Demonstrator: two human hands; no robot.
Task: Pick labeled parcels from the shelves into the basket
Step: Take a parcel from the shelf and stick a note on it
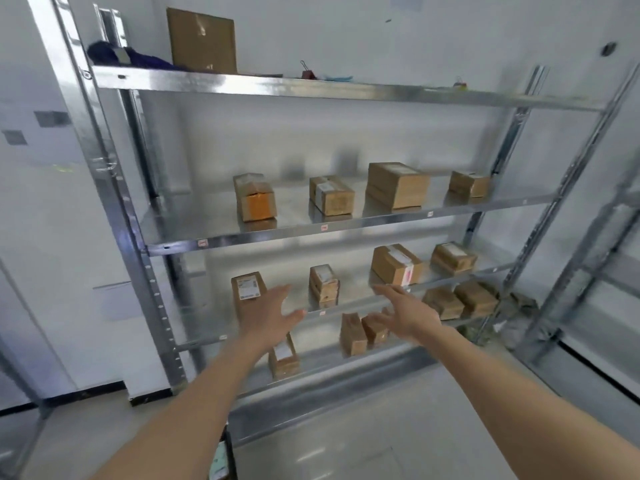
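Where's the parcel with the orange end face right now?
In the head view, the parcel with the orange end face sits leftmost on the second shelf from the top, left of a smaller labeled box and well above both open hands.

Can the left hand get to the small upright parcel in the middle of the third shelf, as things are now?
Probably yes. The left hand is open and empty, the small parcel stands alone near the shelf edge, and nothing lies between them.

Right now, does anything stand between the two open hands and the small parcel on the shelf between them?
Nothing visible does. The left hand and right hand flank the small parcel, its front unobstructed.
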